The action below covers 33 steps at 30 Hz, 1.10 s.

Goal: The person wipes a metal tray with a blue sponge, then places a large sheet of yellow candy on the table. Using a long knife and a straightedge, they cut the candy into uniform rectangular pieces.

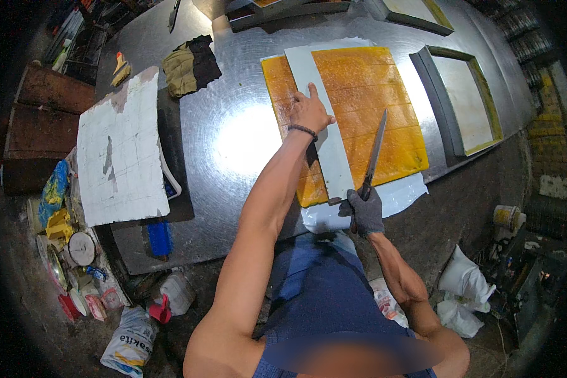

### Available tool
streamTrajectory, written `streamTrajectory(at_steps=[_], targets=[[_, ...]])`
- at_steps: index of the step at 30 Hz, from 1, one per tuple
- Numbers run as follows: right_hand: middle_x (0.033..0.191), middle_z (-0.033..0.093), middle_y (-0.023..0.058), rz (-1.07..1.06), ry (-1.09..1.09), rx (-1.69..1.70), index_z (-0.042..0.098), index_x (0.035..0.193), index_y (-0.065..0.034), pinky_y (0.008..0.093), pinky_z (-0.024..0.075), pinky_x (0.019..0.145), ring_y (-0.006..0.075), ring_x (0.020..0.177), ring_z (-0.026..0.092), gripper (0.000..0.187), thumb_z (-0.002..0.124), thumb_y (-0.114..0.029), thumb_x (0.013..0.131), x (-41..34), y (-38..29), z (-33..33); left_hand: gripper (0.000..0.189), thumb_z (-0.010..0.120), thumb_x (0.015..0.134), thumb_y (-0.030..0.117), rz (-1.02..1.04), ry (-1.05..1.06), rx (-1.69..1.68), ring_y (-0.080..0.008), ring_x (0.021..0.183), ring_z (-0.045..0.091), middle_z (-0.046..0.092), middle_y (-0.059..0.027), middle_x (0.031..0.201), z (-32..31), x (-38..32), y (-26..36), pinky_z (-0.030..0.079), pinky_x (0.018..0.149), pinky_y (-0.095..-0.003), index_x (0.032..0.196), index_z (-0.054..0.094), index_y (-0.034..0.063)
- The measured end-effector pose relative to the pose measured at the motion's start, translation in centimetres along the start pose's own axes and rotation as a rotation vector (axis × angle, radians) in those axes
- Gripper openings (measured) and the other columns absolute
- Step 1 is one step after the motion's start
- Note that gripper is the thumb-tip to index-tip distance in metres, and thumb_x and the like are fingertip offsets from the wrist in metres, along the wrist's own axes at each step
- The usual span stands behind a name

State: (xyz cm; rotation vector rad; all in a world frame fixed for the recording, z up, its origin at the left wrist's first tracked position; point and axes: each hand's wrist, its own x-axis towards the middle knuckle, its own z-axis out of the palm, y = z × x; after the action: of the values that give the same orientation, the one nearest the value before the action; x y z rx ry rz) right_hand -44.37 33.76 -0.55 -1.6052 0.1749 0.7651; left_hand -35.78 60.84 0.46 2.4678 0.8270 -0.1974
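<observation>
A large amber-orange slab [359,94] with scored lines lies on white plastic sheeting [403,193] on the metal table. Across its left part rests a long flat pale strip [333,156]. My left hand [310,111], bare with a dark beaded bracelet, presses on the strip with its fingers spread. In a grey glove, my right hand [367,211] grips the handle of a long knife [377,146] at the slab's near edge. The blade points away from me over the slab, right of the strip. The gloved fingers are beside the strip's near end.
A metal frame [434,99] stands right of the slab, with more frames at the far edge. To the left are a folded cloth [184,68], a brush [121,75], a worn white board [123,156] and a blue object [159,237]. White sacks [465,276] lie on the floor.
</observation>
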Motion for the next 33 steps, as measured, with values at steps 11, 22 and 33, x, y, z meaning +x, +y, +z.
streamTrajectory(at_steps=[11, 22, 33], targets=[[0.097, 0.068, 0.0184, -0.259, 0.054, -0.745, 0.056, 0.122, 0.0028, 0.0377, 0.057, 0.072, 0.0247, 0.076, 0.069, 0.042, 0.062, -0.025, 0.092, 0.7, -6.5, -0.3, 0.119, 0.09, 0.07, 0.037, 0.0, -0.091, -0.026, -0.0579, 0.141, 0.026, 0.017, -0.0481, 0.149, -1.0, -0.2, -0.2, 0.034, 0.112, -0.06, 0.158, 0.015, 0.0087], [0.122, 0.06, 0.0332, -0.571, -0.163, -0.742, 0.044, 0.14, 0.0077, 0.0474, 0.0473, 0.097, 0.0446, 0.115, 0.059, 0.053, 0.051, -0.019, 0.096, 14.6, -13.6, 8.9, 0.122, 0.091, 0.065, 0.029, 0.142, -0.067, -0.028, -0.0602, 0.109, 0.054, 0.041, -0.0479, 0.123, -0.3, 0.6, -2.0, 0.05, 0.091, -0.0547, 0.156, 0.016, 0.0032], [0.106, 0.064, 0.0352, -0.503, -0.24, -0.816, 0.041, 0.141, 0.007, 0.0537, 0.0514, 0.083, 0.0504, 0.097, 0.063, 0.052, 0.046, -0.022, 0.098, 16.6, -17.4, 10.2, 0.123, 0.091, 0.066, 0.024, 0.127, -0.107, -0.017, -0.0572, 0.096, 0.06, 0.045, -0.0387, 0.117, -1.8, -0.3, -0.8, 0.053, 0.083, -0.0535, 0.158, 0.012, 0.0061]])
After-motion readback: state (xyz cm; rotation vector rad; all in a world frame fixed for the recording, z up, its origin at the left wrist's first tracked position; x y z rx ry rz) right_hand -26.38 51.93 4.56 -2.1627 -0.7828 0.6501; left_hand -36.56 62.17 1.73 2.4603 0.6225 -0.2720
